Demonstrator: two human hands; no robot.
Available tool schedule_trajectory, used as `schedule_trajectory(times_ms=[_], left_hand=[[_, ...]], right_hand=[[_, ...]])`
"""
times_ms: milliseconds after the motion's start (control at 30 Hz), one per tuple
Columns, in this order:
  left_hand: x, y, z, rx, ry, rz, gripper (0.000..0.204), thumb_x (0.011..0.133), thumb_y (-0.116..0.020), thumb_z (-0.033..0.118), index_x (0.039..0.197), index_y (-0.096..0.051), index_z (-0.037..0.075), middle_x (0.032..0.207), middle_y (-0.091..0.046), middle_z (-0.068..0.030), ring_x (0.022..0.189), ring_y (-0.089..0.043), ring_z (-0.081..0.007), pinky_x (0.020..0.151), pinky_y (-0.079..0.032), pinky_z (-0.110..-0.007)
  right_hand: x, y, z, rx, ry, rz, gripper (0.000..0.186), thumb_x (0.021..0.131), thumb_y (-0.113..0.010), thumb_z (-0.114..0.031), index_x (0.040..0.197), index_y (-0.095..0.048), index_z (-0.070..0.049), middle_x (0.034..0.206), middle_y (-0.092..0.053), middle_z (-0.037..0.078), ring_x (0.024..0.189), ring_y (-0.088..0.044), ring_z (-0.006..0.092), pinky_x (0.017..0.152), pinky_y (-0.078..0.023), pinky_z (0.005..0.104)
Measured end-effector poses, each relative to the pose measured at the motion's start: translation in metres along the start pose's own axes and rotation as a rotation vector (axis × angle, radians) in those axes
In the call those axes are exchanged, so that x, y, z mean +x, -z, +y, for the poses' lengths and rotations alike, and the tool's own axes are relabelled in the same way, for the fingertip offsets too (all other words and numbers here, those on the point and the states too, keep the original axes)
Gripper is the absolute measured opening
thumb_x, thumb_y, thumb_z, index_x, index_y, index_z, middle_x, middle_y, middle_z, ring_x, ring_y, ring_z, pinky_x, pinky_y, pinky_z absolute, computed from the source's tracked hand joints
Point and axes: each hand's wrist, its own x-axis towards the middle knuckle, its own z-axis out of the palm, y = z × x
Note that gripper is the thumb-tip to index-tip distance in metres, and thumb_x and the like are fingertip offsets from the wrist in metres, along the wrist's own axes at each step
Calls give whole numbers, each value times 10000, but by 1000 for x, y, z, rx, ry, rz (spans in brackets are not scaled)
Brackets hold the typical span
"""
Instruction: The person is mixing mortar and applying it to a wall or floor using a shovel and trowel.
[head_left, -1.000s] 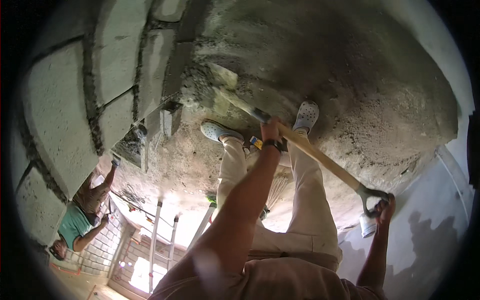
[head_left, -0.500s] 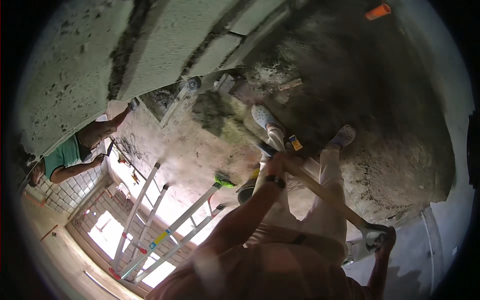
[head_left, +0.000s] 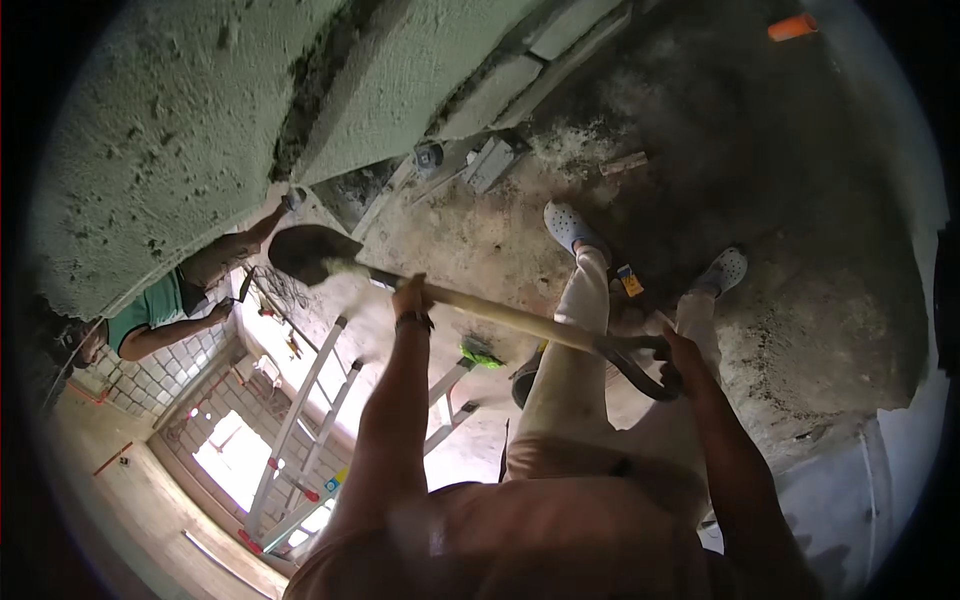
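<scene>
Both my hands hold a shovel (head_left: 505,314) raised across my legs, its pale wooden shaft running from lower right to upper left. My left hand (head_left: 411,298) is wrapped round the shaft close to the blade. My right hand (head_left: 685,362) grips the dark handle at the other end. The dark shovel blade (head_left: 312,254) hangs beside the wall's lower edge, near a co-worker's arm. Whether anything lies on the blade is hard to make out. A mixing box (head_left: 372,212) with dark contents lies just past the blade, against the wall.
At the left a co-worker in a teal shirt (head_left: 160,312) holds a trowel (head_left: 246,284). A stepladder (head_left: 300,435) stands left of my legs. Grey blocks (head_left: 490,163), a yellow-and-blue packet (head_left: 629,281) and an orange pipe piece (head_left: 792,27) lie on the floor. A block wall (head_left: 200,130) fills the upper left.
The shovel has swung up and left, from the floor near my foot toward the wall and the co-worker. Both hands moved with it, the right one coming up and inward.
</scene>
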Motion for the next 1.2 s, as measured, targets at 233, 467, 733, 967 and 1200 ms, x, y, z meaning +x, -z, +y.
schedule_trajectory(times_ms=[233,467,733,967,1200], left_hand=[[-174,-126,-54,-680,239,-293,216,804,-726,131,842,-533,43,743,-535,-63,583,-564,-273,565,-530,-447],[-323,-362,-226,-238,384,-679,336,901,-565,356,937,-676,41,816,-670,-138,748,-665,-257,706,-544,-378],[-496,-549,-280,419,-194,-866,308,832,-609,295,875,-656,-7,899,-689,-152,782,-658,-239,726,-517,-399],[-501,-549,-250,6,337,-859,305,825,-632,336,845,-623,31,773,-628,-119,681,-620,-243,627,-512,-415],[-465,-484,-277,-94,438,-649,326,803,-661,335,817,-623,12,769,-608,-111,689,-618,-245,593,-484,-439]], right_hand=[[-96,163,42,216,576,341,257,937,-605,-367,890,-569,-117,648,-501,-14,476,-474,92,400,-395,263],[-206,360,210,668,432,741,244,948,-564,-341,766,-480,-202,528,-353,-72,378,-334,68,331,-285,241],[-314,384,251,801,390,1178,341,956,-566,-341,706,-435,-150,525,-299,-53,401,-319,67,374,-255,248],[-303,368,202,542,415,1254,320,969,-546,-255,713,-394,-137,580,-323,-55,426,-324,43,379,-248,237],[-296,381,188,479,474,1160,316,971,-547,-236,714,-390,-141,552,-320,-59,385,-293,38,341,-230,240]])
